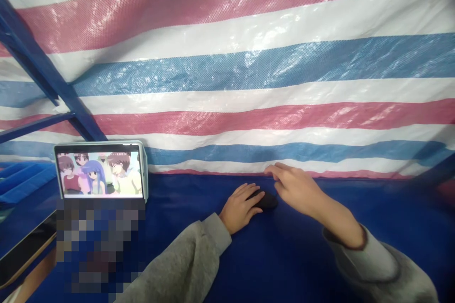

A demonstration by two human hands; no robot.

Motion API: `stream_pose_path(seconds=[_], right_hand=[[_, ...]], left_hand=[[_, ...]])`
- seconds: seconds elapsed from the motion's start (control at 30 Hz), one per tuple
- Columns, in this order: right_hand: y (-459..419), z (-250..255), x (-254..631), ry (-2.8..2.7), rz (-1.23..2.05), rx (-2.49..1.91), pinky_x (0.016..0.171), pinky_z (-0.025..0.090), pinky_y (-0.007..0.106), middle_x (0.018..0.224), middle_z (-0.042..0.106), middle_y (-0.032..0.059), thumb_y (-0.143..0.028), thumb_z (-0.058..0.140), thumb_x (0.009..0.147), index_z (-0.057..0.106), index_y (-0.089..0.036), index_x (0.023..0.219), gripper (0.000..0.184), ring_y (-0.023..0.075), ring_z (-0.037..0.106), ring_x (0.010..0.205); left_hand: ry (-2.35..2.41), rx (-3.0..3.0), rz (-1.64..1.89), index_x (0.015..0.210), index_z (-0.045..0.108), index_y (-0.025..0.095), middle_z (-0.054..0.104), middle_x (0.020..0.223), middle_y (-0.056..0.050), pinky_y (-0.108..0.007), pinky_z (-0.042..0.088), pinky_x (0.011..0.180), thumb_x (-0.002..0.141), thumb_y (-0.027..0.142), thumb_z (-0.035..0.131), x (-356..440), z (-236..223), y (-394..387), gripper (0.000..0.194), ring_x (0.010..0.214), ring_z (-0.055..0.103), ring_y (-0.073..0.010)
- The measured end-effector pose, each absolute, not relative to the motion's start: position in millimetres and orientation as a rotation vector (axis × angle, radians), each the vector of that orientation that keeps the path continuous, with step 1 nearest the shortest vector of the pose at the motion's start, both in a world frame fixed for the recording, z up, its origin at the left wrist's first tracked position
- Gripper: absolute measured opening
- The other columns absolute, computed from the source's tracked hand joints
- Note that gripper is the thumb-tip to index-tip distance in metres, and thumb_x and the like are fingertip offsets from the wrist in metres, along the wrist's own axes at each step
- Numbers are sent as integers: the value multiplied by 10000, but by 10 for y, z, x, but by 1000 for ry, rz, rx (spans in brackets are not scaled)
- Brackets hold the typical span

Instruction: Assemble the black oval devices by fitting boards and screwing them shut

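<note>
A black computer mouse (269,201) lies on the dark blue surface (280,265). My left hand (241,208) grips it from the left, fingers over its top and thumb along its near side, hiding part of it. Just beyond the mouse, to the right, is my right hand (296,188), raised a little with its fingers bent inward. Whatever its fingertips may pinch is too small or hidden to make out. A thin dark line, perhaps the mouse's cable, shows between the mouse and this hand.
At the left stands a tablet (101,175) in a pale case, playing a cartoon. A phone (30,248) and a blurred-out patch are nearer. Striped plastic sheeting (249,68) hangs behind, with a blue metal frame (46,75) at the left.
</note>
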State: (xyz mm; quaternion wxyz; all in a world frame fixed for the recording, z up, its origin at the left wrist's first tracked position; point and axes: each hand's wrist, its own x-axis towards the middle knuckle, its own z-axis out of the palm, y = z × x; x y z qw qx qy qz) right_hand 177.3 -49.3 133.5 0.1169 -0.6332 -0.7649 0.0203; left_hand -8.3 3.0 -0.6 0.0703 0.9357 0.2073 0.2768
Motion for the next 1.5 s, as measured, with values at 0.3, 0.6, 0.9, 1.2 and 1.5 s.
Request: stream_pose_path(seconds=[0.3,0.6,0.9,1.2,1.5], right_hand=[[-479,1308,1801,-2269,-20,-1863,637,335,257,997,649,61,-18,403,739,597,-193,1111,455,168,606,769],[-509,1338,1798,-2233,51,-1889,630,343,257,951,670,48,-29,401,748,627,-203,1061,424,161,616,741],[-477,1294,1793,-2208,-3,-1905,597,332,265,904,669,44,-75,363,823,611,-194,1022,340,155,602,681],[-484,1306,1773,-2186,30,-1872,646,375,269,878,675,51,-106,348,859,602,-192,1045,327,179,620,734],[-464,1268,1786,-2161,47,-1859,674,387,278,864,681,48,-165,364,893,604,-200,1027,278,197,635,788]], left_hand=[[636,2805,831,1343,487,216,518,1375,-87,-465,343,1132,965,414,468,-85,-9,27,428,1315,447,-229],[645,2816,822,1350,478,231,515,1378,-82,-466,358,1123,966,421,462,-90,-15,30,430,1320,442,-227],[641,2795,833,1340,492,220,518,1376,-83,-458,351,1130,971,428,445,-87,14,18,426,1315,448,-226],[646,2786,825,1339,493,218,518,1375,-84,-459,344,1132,974,441,429,-91,-1,28,433,1313,451,-227],[647,2793,832,1342,491,217,521,1372,-83,-457,344,1131,969,434,447,-87,-21,32,434,1311,452,-225]])
